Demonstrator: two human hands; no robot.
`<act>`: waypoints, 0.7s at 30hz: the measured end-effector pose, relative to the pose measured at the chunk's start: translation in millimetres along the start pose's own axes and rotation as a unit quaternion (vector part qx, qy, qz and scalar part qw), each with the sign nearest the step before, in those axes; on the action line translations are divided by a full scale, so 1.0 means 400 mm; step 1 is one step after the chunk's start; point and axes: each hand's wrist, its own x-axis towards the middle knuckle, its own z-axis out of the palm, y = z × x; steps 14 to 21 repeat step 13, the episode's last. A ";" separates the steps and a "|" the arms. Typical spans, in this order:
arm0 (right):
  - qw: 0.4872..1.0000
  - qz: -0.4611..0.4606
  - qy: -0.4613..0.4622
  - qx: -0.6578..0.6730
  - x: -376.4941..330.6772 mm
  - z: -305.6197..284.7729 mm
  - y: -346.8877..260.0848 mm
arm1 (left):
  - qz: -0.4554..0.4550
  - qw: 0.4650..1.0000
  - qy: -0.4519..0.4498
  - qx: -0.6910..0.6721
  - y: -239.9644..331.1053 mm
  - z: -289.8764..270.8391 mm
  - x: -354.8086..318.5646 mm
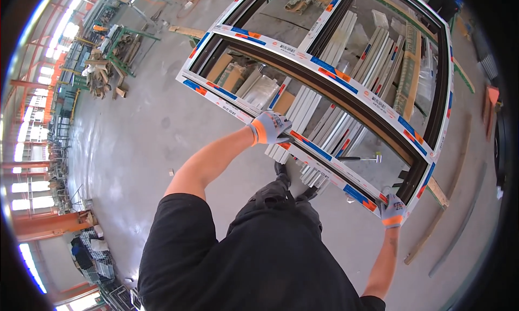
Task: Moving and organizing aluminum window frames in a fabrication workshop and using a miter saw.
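A large window frame (354, 84) lies in front of me, dark brown inside and covered in white protective film with blue and orange patches. It has a long crossbar and a shorter divider. My left hand (270, 128), in a grey glove with an orange cuff, is closed over the near rail left of its middle; its fingertips are partly hidden. At the near right corner, my right hand (392, 209) wears a matching glove and grips the same rail, thumb on the inner side. Between the hands, a hammer (359, 158) with a black handle and metal head shows within the near opening.
Below the frame lie bundled white profiles (305, 108) and cardboard-wrapped lengths (408, 67). Wooden beams (437, 192) stick out beneath its right side. A green rack (121, 54) with scraps stands far left. Long strips (459, 224) lie on the floor at right.
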 end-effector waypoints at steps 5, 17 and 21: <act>0.993 -0.060 0.105 -0.008 0.004 0.031 0.025 | 0.005 0.998 0.057 -0.011 -0.003 0.014 -0.007; 0.992 0.032 -0.115 0.043 0.070 -0.010 -0.017 | -0.011 1.000 -0.010 -0.012 -0.019 0.008 -0.003; 0.992 0.032 -0.115 0.043 0.070 -0.010 -0.017 | -0.011 1.000 -0.010 -0.012 -0.019 0.008 -0.003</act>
